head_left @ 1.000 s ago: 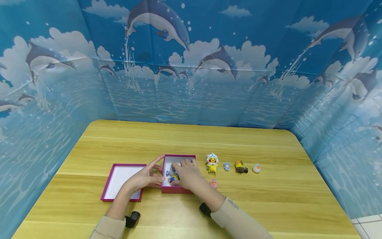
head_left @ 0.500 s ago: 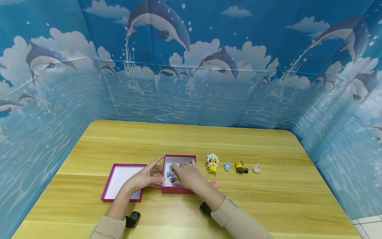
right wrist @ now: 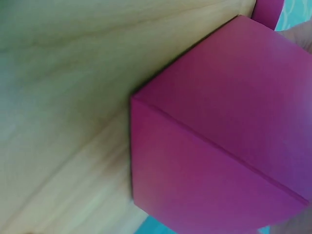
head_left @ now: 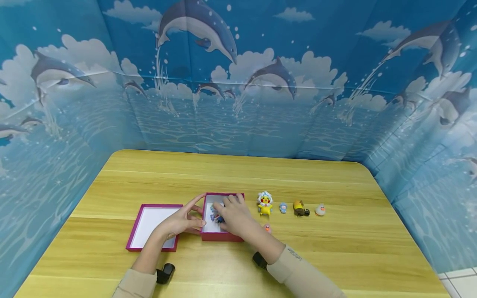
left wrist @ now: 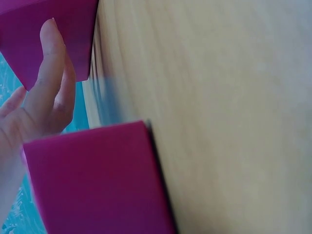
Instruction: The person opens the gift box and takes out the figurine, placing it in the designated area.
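A magenta box [head_left: 222, 237] with a white inside stands on the table, its top uncovered. My left hand [head_left: 180, 221] rests against the box's left side, fingers spread between its back and front corners; in the left wrist view the thumb [left wrist: 52, 48] lies extended on its wall. My right hand [head_left: 237, 217] reaches down into the box with bent fingers. Beside its thumb lie a small blue-and-white figure [head_left: 214, 214] and a dark blue piece [head_left: 220, 220]. The palm covers the box's right half, so whether these fingers hold anything is hidden. The right wrist view shows only the box's outer walls [right wrist: 219, 112].
The shallow magenta lid [head_left: 152, 223] lies inside-up at the left. Right of the box stand a yellow figure with a white hood [head_left: 265, 203], a small blue figure [head_left: 283, 207], a yellow-and-brown figure [head_left: 300, 208] and a white duck [head_left: 320, 209]. A pink duck [head_left: 267, 228] sits nearer.
My right hand shifts slightly inside the box. The blue-and-yellow figure beside its thumb has moved toward the palm, its yellow part now out of sight. My left hand stays still.
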`<state>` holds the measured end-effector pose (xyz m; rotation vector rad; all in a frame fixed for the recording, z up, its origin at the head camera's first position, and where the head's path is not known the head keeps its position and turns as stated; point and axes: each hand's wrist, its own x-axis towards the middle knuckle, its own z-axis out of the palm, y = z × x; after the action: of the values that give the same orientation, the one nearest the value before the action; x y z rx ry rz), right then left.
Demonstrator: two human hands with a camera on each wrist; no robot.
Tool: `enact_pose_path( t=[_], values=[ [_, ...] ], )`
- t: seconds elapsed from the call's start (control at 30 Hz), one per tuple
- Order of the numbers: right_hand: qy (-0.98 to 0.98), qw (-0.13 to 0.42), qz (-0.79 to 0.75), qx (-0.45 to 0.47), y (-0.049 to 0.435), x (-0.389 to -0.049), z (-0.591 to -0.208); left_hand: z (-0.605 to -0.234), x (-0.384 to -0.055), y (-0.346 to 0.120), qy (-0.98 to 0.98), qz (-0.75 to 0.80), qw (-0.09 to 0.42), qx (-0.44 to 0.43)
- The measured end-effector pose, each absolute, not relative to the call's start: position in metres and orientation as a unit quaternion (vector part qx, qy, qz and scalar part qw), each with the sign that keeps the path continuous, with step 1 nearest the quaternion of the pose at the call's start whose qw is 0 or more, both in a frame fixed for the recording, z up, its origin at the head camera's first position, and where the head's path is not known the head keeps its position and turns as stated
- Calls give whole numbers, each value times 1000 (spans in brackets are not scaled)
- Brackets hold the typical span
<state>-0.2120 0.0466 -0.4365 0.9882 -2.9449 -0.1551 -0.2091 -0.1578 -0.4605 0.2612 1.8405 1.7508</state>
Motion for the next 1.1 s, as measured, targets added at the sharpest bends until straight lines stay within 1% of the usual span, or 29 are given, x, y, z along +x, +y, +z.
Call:
enact_pose_path(
  t=[0.17,0.57,0.9,1.1],
  values=[
    [-936,64,-54,342,52,-208,-429,-461,-209,-158,691,655,289,100],
    [-919,154,-62,358,78,-191,-403,-460,-209,-158,696,653,284,97],
    [-922,194,-24,333,116,-185,-390,-461,-209,-158,694,653,284,106],
    [-934,187,-35,302,143,-180,-389,-460,-208,-157,692,656,286,99]
  ],
)
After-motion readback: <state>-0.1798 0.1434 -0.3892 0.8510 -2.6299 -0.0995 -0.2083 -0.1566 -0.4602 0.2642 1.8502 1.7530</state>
